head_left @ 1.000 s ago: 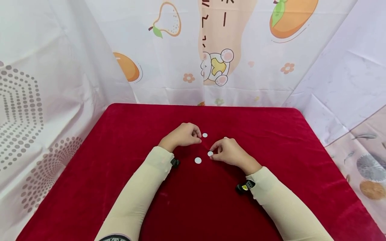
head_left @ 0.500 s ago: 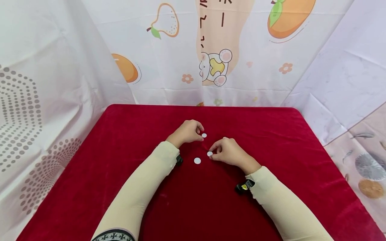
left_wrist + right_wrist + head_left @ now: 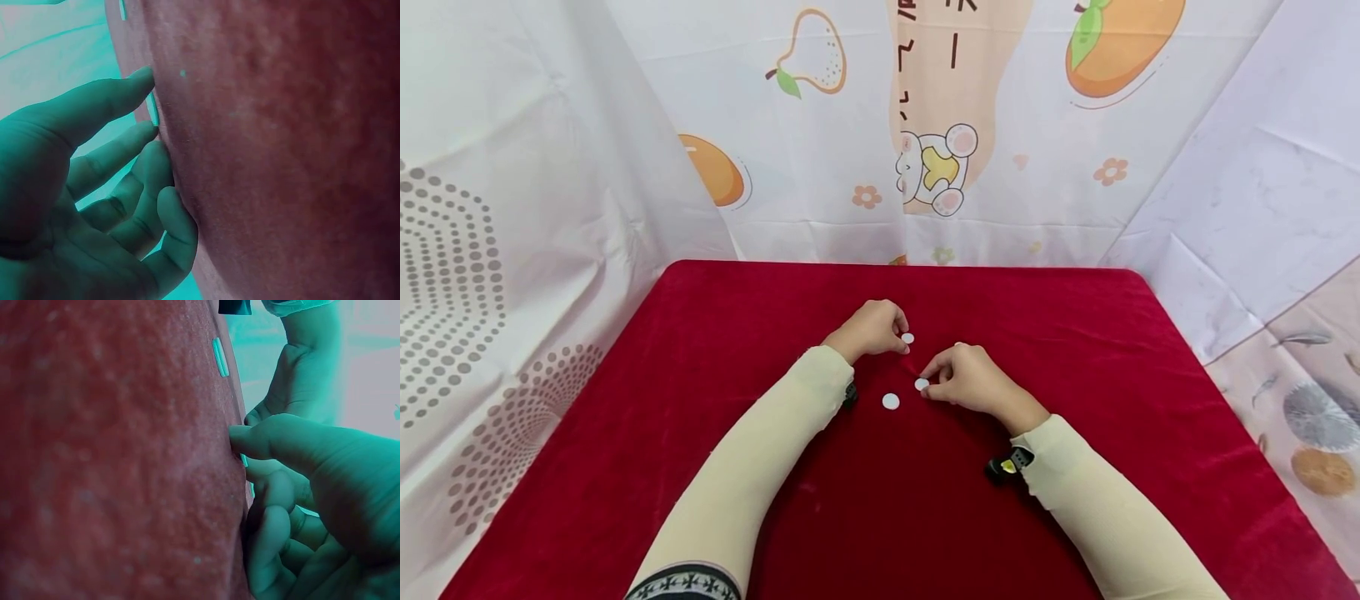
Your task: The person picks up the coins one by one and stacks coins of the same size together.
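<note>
Small flat white discs lie on the red cloth. My left hand [image 3: 874, 327] has thumb and forefinger at opposite edges of the far white disc [image 3: 907, 338]; the left wrist view shows this disc [image 3: 153, 109] edge-on between the two fingertips. Nearer and to the right, my right hand [image 3: 970, 377] pinches another white disc [image 3: 922, 384] by its edge, flat against the cloth. That disc [image 3: 244, 460] is mostly covered by the thumb in the right wrist view. A third white disc [image 3: 891, 402] lies untouched, left of the right hand's fingertips.
A sliver of white, perhaps one more disc [image 3: 959, 343], peeks out behind my right hand. The red cloth [image 3: 880, 517] covers the whole table. A printed white curtain [image 3: 820, 167] hangs behind its far edge. Both wrists wear black straps.
My left hand has moved right to the far disc, and its thumb and forefinger have come round the edges. The right hand stays in place on its disc.
</note>
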Available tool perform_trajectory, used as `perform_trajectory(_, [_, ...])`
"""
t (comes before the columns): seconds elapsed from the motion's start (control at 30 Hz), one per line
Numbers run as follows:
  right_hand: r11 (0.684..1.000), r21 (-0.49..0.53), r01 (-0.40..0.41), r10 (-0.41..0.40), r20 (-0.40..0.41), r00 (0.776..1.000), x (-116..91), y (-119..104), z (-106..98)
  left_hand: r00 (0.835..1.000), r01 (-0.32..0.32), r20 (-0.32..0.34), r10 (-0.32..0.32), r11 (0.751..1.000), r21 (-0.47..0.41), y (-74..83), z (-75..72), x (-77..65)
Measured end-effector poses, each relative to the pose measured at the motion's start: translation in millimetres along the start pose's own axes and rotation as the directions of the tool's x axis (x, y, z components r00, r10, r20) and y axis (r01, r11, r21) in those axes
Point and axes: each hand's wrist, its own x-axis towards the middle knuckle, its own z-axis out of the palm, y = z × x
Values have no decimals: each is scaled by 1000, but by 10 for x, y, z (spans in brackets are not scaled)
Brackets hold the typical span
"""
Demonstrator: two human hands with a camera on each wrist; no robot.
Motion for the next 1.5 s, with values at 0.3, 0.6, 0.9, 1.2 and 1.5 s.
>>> perform_trajectory(0.3, [999,-32,27,-28,-20,999,12,28,-2,1000,-7,-12,7,1000,-23,2,7,15])
perform_trajectory(0.6, [999,-30,27,-27,-7,1000,-34,-11,4,999,-26,-20,26,1000,-12,-35,84,67])
perform_trajectory(0.9, [999,-15,34,-34,20,999,-105,-41,14,1000,-24,-16,23,999,-23,1,56,54])
perform_trajectory(1.2, [999,-6,37,-37,41,998,-177,-65,21,1000,-10,-16,10,1000,-9,-7,74,60])
perform_trajectory(1.5, [999,4,53,-53,49,997,-246,-71,13,1000,-3,-29,3,1000,6,21,4,-2])
